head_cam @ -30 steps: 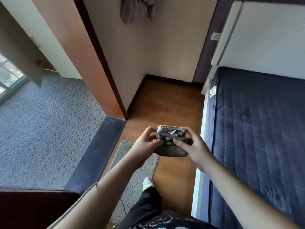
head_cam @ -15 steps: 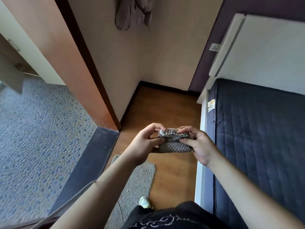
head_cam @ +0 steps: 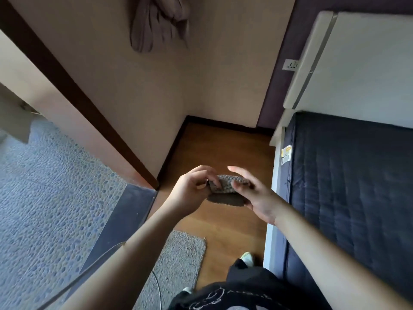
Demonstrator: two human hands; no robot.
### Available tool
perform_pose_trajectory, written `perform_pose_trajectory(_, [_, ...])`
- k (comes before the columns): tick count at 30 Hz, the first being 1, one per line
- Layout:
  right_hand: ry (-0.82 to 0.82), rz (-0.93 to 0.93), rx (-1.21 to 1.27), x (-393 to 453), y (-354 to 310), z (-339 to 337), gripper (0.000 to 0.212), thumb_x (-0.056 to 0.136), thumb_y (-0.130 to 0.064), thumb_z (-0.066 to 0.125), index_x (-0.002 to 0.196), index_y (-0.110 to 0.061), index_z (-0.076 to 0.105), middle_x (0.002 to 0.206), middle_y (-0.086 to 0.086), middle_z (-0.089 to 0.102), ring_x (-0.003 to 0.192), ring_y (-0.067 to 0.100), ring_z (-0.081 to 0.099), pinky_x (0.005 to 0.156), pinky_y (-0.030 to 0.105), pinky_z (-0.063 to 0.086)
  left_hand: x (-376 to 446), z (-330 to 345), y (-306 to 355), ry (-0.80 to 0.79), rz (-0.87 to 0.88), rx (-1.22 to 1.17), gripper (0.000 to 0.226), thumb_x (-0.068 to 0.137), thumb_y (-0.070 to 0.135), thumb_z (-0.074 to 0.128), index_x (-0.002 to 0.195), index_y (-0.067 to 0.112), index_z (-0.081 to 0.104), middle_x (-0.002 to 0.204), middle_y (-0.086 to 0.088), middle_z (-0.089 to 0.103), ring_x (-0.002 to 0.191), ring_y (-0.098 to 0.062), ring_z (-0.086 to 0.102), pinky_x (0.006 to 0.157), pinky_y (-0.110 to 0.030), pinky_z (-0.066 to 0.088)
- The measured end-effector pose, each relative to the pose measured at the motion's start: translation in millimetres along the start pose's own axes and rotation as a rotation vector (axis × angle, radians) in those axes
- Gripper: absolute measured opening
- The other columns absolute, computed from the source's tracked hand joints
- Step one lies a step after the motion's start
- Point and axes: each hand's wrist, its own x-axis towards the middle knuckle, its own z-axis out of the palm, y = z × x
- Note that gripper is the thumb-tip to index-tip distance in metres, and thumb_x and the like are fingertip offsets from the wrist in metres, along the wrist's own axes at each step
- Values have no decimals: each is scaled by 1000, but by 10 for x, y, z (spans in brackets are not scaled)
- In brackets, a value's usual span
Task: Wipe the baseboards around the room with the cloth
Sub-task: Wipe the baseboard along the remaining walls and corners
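Observation:
A folded grey knobbly cloth (head_cam: 225,189) is held in front of me above the wooden floor. My left hand (head_cam: 192,193) pinches its left edge with curled fingers and thumb. My right hand (head_cam: 254,195) lies against its right side with fingers stretched out, the index finger lifted off. A dark baseboard (head_cam: 223,123) runs along the foot of the cream wall ahead, and another stretch (head_cam: 171,148) follows the left wall to the door frame.
A bed with a dark blue mattress (head_cam: 353,186) fills the right side. A grey mat (head_cam: 178,265) lies on the wooden floor near my foot. Pebble-patterned flooring (head_cam: 55,198) lies left beyond a dark threshold (head_cam: 127,211). Grey fabric (head_cam: 156,23) hangs on the wall.
My right hand has loosened from a grip on the cloth and its fingers have straightened. The view has shifted closer to the corner.

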Motion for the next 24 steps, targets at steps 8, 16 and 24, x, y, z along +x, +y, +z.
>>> perform_pose_trajectory(8, [8, -139, -394, 481, -357, -595, 36, 76, -46, 76, 104, -26, 66, 97, 3, 73, 93, 27, 70, 78, 39, 59, 613, 181, 155, -163, -295, -467, 14, 89, 0, 55, 87, 10, 63, 108, -11, 57, 95, -23, 61, 79, -35, 54])
perform_pose_trajectory(16, [-46, -234, -514, 1083, -669, -701, 24, 83, -21, 76, 103, -20, 64, 94, 1, 71, 88, 11, 66, 76, 26, 54, 1162, 51, 87, -55, -335, -144, 34, 88, 21, 73, 115, 18, 51, 114, -8, 65, 102, -19, 67, 83, -38, 58])
perform_pose_trajectory(24, [-108, -58, -179, 1840, -1151, -573, 38, 66, -39, 80, 101, -29, 68, 99, 2, 74, 90, 19, 72, 65, 28, 57, 1884, -461, -215, -18, -156, 266, 34, 91, 37, 68, 122, 22, 64, 97, 10, 67, 77, 5, 60, 69, -6, 43])
